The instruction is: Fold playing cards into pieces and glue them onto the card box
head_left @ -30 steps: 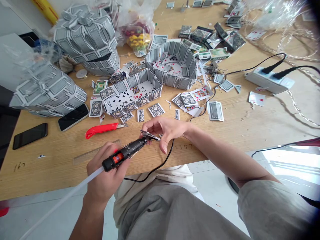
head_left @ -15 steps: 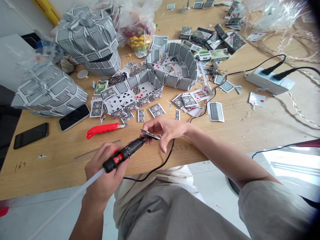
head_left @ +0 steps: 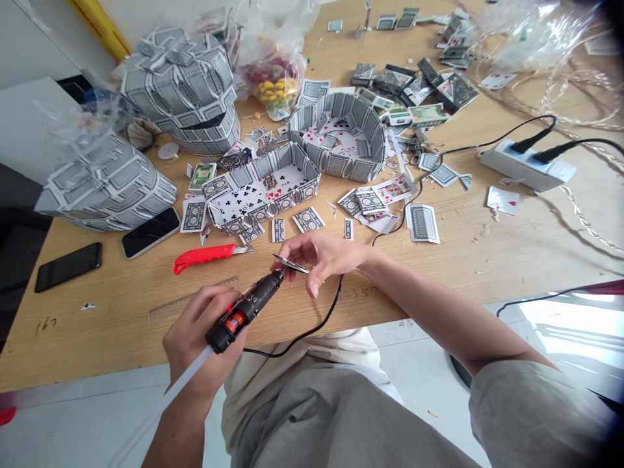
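My left hand [head_left: 202, 338] is wrapped round a black hot glue gun [head_left: 246, 309], with a long white glue stick [head_left: 188, 376] running out of its back end. The gun's nozzle points up and right, at a small piece of playing card [head_left: 291, 263] seen nearly edge-on. My right hand [head_left: 324, 257] pinches that piece by its far side, thumb held apart below it. Whether the nozzle touches the card cannot be made out. Cut card pieces [head_left: 308, 219] lie just beyond my right hand. A red utility knife [head_left: 207, 257] and a clear ruler [head_left: 192, 299] lie near my left hand.
A rectangular card tray [head_left: 263, 195] and a rounded card tray [head_left: 341, 166] stand behind. Card-built lidded boxes [head_left: 178, 84] and two phones [head_left: 68, 266] sit left. The gun's black cord [head_left: 312, 328] loops right; a power strip [head_left: 526, 166] stands there.
The glue gun has tilted a little more steeply, and its rear end and my left hand have shifted slightly. My right hand still pinches the card piece. The whole view has shifted slightly.
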Motion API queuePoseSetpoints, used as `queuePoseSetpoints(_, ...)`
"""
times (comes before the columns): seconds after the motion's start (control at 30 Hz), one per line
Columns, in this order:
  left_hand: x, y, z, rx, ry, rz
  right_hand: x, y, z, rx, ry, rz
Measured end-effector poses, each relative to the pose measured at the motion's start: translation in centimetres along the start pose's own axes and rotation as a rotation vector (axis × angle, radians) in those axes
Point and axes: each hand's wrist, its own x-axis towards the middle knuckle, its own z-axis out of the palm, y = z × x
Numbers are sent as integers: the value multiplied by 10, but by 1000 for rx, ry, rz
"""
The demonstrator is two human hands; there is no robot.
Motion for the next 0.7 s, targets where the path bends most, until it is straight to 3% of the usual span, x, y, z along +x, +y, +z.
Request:
queuePoseSetpoints(0.1, -7, 0, -1, -162, 35, -210, 1, 0, -3, 44, 28, -53)
queuePoseSetpoints(0.23, -20, -14, -1, -378, 15, -702, 1, -6, -2, 158, 107, -134)
queuePoseSetpoints(0.3, -25, -24, 0, -543, -26, -878, 1, -9, 2, 223, 172, -126)
queuePoseSetpoints(0.43, -27, -38, 6, -745, -68, -985, 0, -13, 10, 292, 296, -27)
queuePoseSetpoints(0.7, -31, -32, 15, -772, -82, -1039, 4, -17, 8, 366, 401, -5)
